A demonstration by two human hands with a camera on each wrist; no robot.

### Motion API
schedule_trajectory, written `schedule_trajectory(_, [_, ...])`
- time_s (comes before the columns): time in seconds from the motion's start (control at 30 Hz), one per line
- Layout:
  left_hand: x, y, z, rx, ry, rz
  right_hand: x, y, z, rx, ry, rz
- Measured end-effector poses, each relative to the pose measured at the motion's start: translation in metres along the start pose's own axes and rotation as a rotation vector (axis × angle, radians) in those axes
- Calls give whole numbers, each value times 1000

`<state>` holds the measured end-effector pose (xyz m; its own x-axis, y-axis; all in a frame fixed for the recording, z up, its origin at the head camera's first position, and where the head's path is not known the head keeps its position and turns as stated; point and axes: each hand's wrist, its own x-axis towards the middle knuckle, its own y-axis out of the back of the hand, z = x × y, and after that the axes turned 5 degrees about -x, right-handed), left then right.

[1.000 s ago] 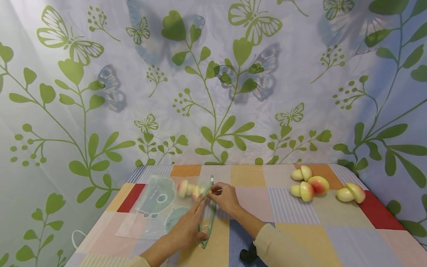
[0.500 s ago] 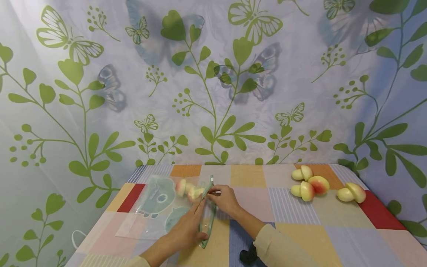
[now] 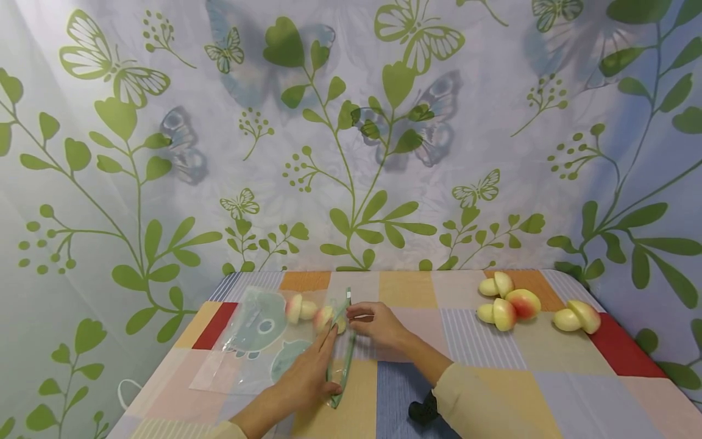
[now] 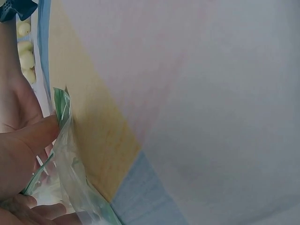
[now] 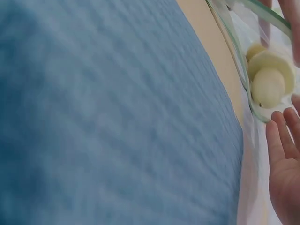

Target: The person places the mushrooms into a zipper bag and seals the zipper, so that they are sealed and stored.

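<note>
A clear zip bag (image 3: 219,364) with green-blue cartoon prints lies flat at the table's left, its green-edged mouth facing right. My left hand (image 3: 304,377) lies along that mouth and keeps it spread, thumb (image 4: 42,136) against the near green strip and fingers extended towards the far side. Two pale yellow-and-red mushroom-shaped pieces lie inside the bag: one mushroom-shaped piece (image 3: 296,308) deeper in, another mushroom-shaped piece (image 5: 269,86) just inside the mouth. Just right of the mouth is my right hand (image 3: 378,323), fingers extended and holding nothing (image 5: 286,154).
At the table's right lie several more yellow-and-red pieces, among them a mushroom-shaped piece (image 3: 577,317) by itself and a rounder piece (image 3: 523,303) in a cluster. A patchwork tablecloth (image 3: 488,396) covers the table. Behind it hangs a leaf-and-butterfly curtain (image 3: 351,152).
My right hand has let go at the bag's mouth and drawn back slightly to the right. The mushroom-shaped pieces inside have shifted left and apart. My left hand stays in place.
</note>
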<state>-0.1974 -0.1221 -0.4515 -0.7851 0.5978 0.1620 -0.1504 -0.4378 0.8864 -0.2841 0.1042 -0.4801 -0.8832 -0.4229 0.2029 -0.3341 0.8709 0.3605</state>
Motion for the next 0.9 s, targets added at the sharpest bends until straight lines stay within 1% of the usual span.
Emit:
schedule_trajectory(0.1, [0,0,-1,-7,2,2,-2,6,-1,5,5,-7])
schedule_trajectory(0.17, [0,-1,-1,-4,4,2,-4,11,-1,-3,20,-1])
schedule_trajectory(0.27, [0,-1,-2,2,4,3,-5,16,-2,-22,19,12])
schedule_trajectory(0.53, [-1,-1,-2,18,-14,27,-13,29,-6,-25,-33,20])
schedule_trajectory(0.63, [-1,-1,-2,15,-15,23,-16,34,-8,-22,-46,30])
schedule_trajectory(0.9, [-1,-2,-2,-1,-6,7,-29,53,-13,-24,-48,38])
